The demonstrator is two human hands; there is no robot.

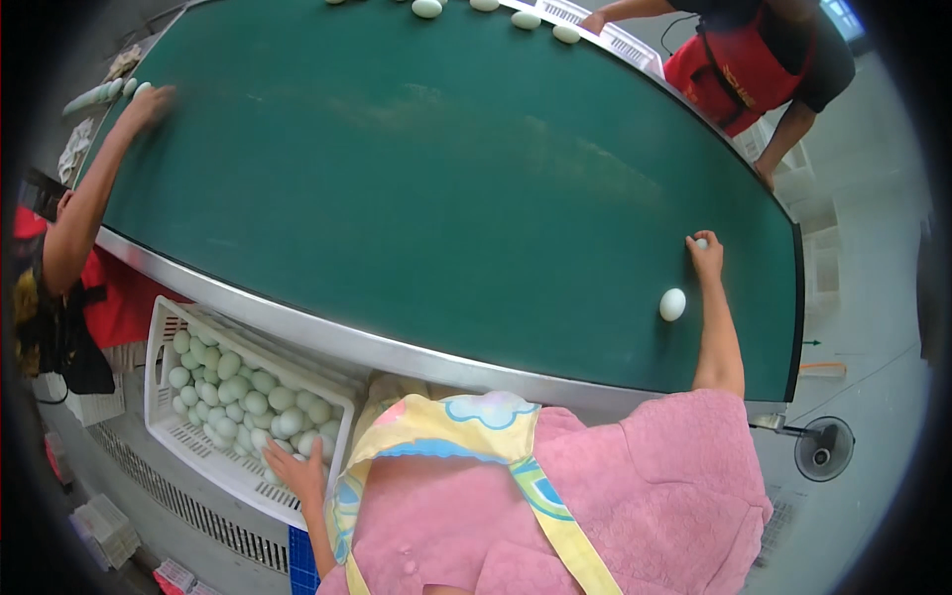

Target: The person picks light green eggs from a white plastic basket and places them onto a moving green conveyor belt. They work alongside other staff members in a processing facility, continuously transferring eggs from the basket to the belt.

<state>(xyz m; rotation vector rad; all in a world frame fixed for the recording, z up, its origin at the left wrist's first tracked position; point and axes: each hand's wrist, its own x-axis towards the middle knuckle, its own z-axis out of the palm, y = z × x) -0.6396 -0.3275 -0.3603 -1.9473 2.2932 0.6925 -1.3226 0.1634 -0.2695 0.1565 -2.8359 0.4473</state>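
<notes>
Along the far left edge of the green conveyor belt (446,178), a co-worker's hand (149,102) rests flat beside a short row of pale eggs (94,96); not the wearer's.

Lower left, below the belt's steel rim: white plastic crate (164,421), filled most of the way with pale green-white eggs (238,397). Left hand (296,470) lies at the crate's near end, fingers spread over the pile, palm down. Grip reads as loose and open; whether an egg sits under the palm cannot be told.

Centre: belt surface between the hands carries nothing nearby. Wearer's pink top and a yellow apron strap (555,526) fill the lower frame.

Right: right hand (705,256) is stretched out near the belt's right end, fingertips curled around a small egg (701,242), only a sliver of it visible; grip closed on it. A second loose egg (672,303) lies on the belt just beside the right forearm, apart from the hand.

Judgement on handling: shells are thin, so the curled fingers should cradle and not pinch. The forearm passes close by the loose egg; lifting the wrist clear before drawing back would avoid knocking it. In the crate, setting eggs into gaps, not dropping them onto others, looks safest.

Top right: another person in a red apron (739,69) stands at the belt's far side, several eggs (526,18) near them.
</notes>
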